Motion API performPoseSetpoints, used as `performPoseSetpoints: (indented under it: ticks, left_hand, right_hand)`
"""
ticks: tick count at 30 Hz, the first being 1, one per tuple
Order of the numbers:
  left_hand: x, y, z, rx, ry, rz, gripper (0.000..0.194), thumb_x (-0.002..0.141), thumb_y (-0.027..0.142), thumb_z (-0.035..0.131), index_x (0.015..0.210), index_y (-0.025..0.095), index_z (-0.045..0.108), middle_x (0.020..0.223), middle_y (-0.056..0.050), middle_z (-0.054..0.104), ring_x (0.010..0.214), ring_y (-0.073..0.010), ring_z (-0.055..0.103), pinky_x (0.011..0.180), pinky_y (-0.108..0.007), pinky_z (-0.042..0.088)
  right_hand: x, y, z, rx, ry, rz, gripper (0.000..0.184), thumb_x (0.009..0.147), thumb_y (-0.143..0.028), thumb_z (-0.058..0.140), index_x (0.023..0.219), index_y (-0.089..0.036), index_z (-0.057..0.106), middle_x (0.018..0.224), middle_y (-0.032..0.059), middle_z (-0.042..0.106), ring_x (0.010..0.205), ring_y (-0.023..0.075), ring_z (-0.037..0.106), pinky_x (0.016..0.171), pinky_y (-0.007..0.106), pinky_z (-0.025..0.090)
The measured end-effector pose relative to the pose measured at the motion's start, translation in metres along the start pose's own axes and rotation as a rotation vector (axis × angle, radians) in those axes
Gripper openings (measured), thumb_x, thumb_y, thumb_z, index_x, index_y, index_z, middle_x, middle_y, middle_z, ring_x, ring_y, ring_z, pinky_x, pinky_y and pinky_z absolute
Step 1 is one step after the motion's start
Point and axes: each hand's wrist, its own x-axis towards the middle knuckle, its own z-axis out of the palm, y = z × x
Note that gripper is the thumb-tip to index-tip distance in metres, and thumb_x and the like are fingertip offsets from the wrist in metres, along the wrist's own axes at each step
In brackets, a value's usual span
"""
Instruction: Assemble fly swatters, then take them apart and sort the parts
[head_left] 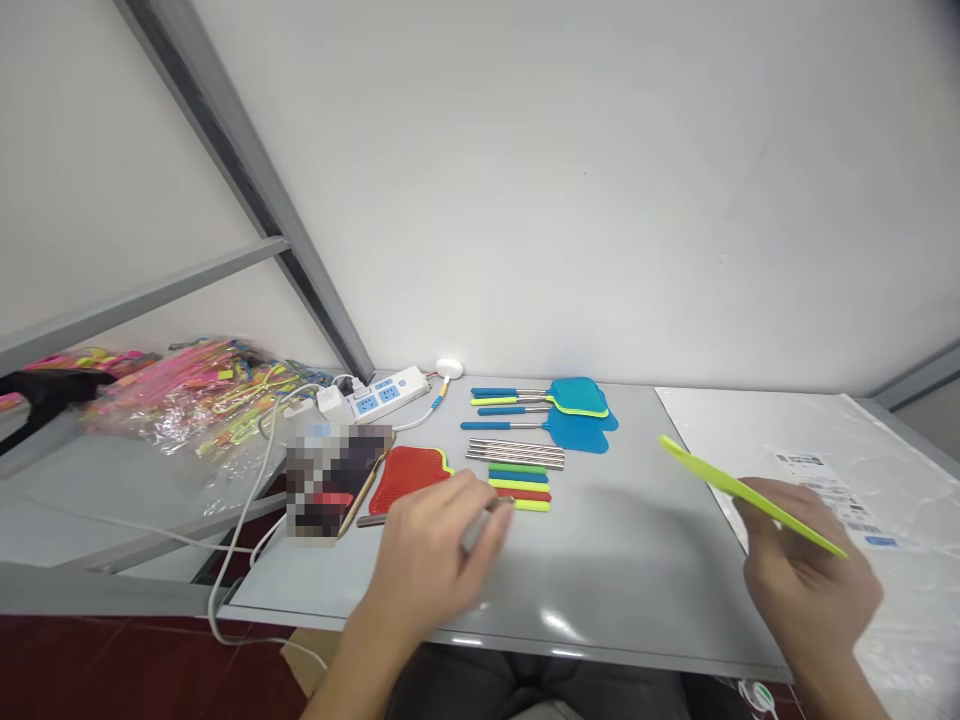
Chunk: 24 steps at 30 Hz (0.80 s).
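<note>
Left hand point(431, 560) closes its grip on a steel rod point(480, 525) just beside coloured handles point(519, 487) on a grey desk point(630, 560); right hand point(806, 570) pinches a lime-green swatter head point(712, 475) tilted between fingers and thumb.

We see a power strip point(386, 394) against the wall point(570, 200), a white cable point(238, 545) drooping past the desk edge, and a clear plastic bag point(191, 395) of pink pieces to the left.

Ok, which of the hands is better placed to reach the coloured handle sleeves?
Probably the left hand: it sits right beside the coloured handle sleeves, though it seems to hold a metal rod. The right hand is farther off, holding a lime-green flat piece.
</note>
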Motion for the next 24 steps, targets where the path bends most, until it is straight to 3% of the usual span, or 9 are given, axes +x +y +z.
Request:
performPoseSetpoints:
  ticks: [4,9,12,15,17,20,21,24]
  left_hand:
    - [-0.003,0.032,0.016,-0.008,0.042,0.049,0.029,0.083,0.029,0.058,0.060,0.019,0.046,0.054,0.002,0.047,0.049,-0.0110,0.042,0.050,-0.026,0.024]
    - [-0.014,0.053,0.032,-0.070,0.132,0.061,0.023,0.070,0.024,0.057,0.055,0.020,0.040,0.048,0.003,0.041,0.043,-0.0103,0.036,0.047,-0.027,0.020]
    - [-0.019,0.054,0.029,-0.131,0.159,0.047,0.017,0.073,0.032,0.061,0.067,0.021,0.050,0.052,0.003,0.049,0.045,-0.0120,0.044,0.047,-0.028,0.024]
    - [-0.022,0.050,0.021,-0.192,0.158,-0.063,0.036,0.073,0.046,0.072,0.095,0.021,0.056,0.058,0.005,0.057,0.048,-0.0123,0.050,0.051,-0.026,0.032]
    - [-0.024,0.046,0.016,-0.233,0.169,-0.175,0.041,0.078,0.042,0.072,0.109,0.022,0.054,0.057,0.007,0.054,0.047,-0.0105,0.048,0.052,-0.024,0.034]
    - [-0.030,0.039,0.009,-0.324,0.149,-0.284,0.016,0.089,0.031,0.059,0.103,0.023,0.057,0.057,0.007,0.050,0.047,-0.0092,0.043,0.052,-0.023,0.032]
    - [-0.032,0.037,0.007,-0.364,0.133,-0.303,0.007,0.091,0.029,0.056,0.094,0.023,0.059,0.058,0.005,0.050,0.049,-0.0093,0.042,0.052,-0.023,0.031]
    - [-0.037,0.033,0.005,-0.573,0.182,-0.443,0.024,0.093,0.030,0.052,0.071,0.020,0.054,0.057,0.003,0.047,0.049,-0.0090,0.037,0.049,-0.023,0.028]
  right_hand:
    - [-0.003,-0.025,0.019,0.130,-0.196,-0.017,0.016,0.091,-0.019,0.054,0.103,-0.026,0.062,0.103,0.0042,0.067,0.097,0.0221,0.064,0.081,0.034,0.052]
    - [0.001,-0.043,0.021,0.152,-0.376,-0.149,0.017,0.091,-0.019,0.055,0.105,-0.027,0.060,0.101,0.0022,0.067,0.092,0.0182,0.065,0.079,0.028,0.053]
    - [0.014,-0.060,0.017,0.180,-0.425,-0.236,0.015,0.089,-0.021,0.059,0.102,-0.028,0.061,0.093,0.0024,0.067,0.083,0.0183,0.065,0.068,0.027,0.053]
    - [0.036,-0.084,0.016,0.239,-0.585,-0.398,0.021,0.089,-0.019,0.059,0.107,-0.029,0.062,0.093,0.0044,0.066,0.084,0.0198,0.063,0.064,0.028,0.052]
    - [0.052,-0.099,0.020,0.282,-0.702,-0.506,0.027,0.090,-0.017,0.056,0.113,-0.030,0.062,0.094,0.0053,0.066,0.084,0.0202,0.063,0.064,0.030,0.052]
    - [0.072,-0.120,0.035,0.321,-0.816,-0.605,0.029,0.092,-0.018,0.054,0.114,-0.033,0.064,0.093,0.0044,0.066,0.083,0.0198,0.063,0.065,0.031,0.052]
    - [0.076,-0.128,0.042,0.323,-0.811,-0.621,0.028,0.092,-0.020,0.054,0.114,-0.035,0.064,0.094,0.0038,0.066,0.084,0.0198,0.063,0.065,0.031,0.052]
    - [0.076,-0.151,0.067,0.266,-0.575,-0.529,0.037,0.089,-0.034,0.061,0.126,-0.036,0.058,0.109,0.0057,0.063,0.097,0.0229,0.062,0.068,0.032,0.055]
